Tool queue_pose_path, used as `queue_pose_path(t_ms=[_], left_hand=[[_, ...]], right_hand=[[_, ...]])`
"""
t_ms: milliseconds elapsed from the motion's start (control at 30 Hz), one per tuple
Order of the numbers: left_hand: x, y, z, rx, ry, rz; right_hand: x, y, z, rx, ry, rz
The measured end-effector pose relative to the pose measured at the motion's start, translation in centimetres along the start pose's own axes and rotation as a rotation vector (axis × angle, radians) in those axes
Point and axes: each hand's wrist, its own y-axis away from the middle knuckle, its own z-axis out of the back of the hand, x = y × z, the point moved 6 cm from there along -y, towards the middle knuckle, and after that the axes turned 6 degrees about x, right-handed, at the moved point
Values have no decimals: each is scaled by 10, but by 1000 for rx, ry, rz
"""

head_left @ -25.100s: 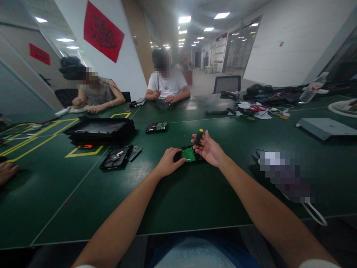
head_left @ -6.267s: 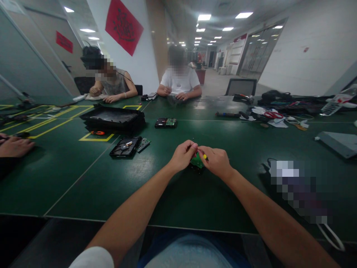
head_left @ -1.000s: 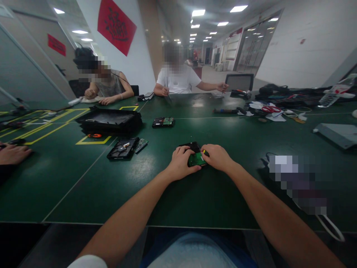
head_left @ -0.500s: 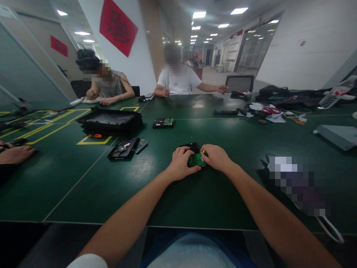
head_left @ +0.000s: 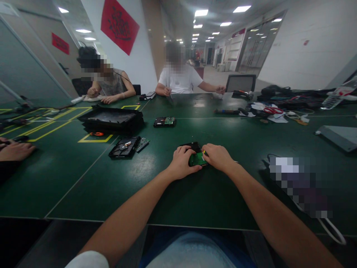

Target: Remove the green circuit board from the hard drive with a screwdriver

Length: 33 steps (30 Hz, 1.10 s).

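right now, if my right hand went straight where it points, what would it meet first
Probably the left hand, resting at the left edge of the flat green circuit board; depth is unclear, so the right hand might brush that board first.

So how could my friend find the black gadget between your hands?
Start at the near edge of the big green table, then look across to the left hand and right hand. Between them lies the black drive with its bright green board. Unlike the similar drive farther back, it has a hand gripping it.
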Motion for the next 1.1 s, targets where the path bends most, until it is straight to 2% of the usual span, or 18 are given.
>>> queue_pose_path(t_ms=[367, 567, 667, 833, 933, 1100], left_hand=[[2, -1, -1, -6, 3, -1], [1, 0, -1, 8, -1, -1], [1, 0, 0, 11, 2, 5], [1, -1, 0, 12, 14, 8], [1, -1, 0, 5, 21, 8], [2, 0, -1, -7, 6, -2]], right_hand=[[3, -2, -2, 27, 93, 19], [4, 2, 2, 3, 37, 46], [-7, 5, 7, -115, -74, -11], [-34, 15, 20, -436, -311, -73], [-41, 18, 24, -526, -387, -81], [-37, 24, 32, -666, -412, -2]])
